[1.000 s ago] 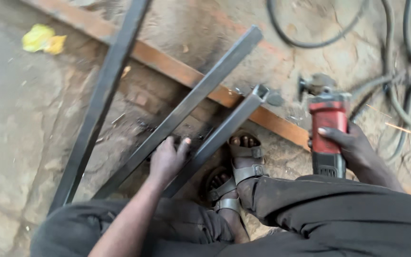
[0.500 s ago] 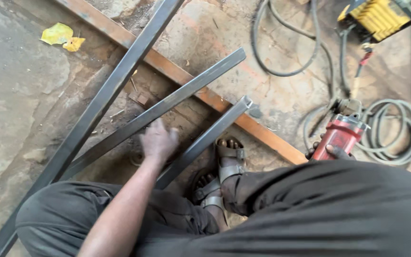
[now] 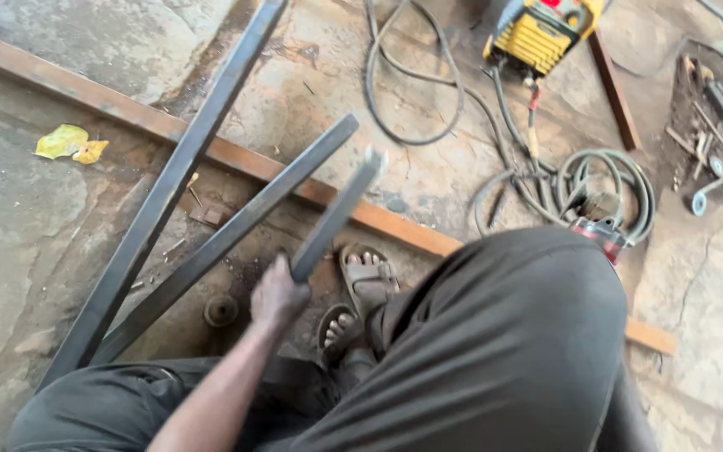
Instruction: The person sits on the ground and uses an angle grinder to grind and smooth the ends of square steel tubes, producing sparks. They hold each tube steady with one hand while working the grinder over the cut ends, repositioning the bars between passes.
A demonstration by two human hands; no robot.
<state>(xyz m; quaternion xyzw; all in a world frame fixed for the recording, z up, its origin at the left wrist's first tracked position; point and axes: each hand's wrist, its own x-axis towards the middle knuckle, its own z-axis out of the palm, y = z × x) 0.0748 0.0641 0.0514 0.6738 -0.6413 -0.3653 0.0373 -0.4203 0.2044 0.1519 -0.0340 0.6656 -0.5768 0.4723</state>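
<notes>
Steel, dark grey and dull, forms the short square tube (image 3: 336, 213) that is gripped near its lower end by the left hand (image 3: 278, 293), fingers closed round it; its far end is lifted off the ground and blurred. The right hand is hidden behind the raised knee, so its state cannot be told. Two longer tubes are laid on the concrete to the left: a middle tube (image 3: 236, 234) just beside the held one, and a long tube (image 3: 169, 188) crossing a rusty flat bar (image 3: 110, 105). Sandalled feet (image 3: 366, 280) are set close under the held tube (little room there). Open floor is left beyond the bar, up to the coiled cables (image 3: 604, 180) and a yellow welding machine (image 3: 541, 33). A red grinder (image 3: 600, 234) is seen by the knee.
</notes>
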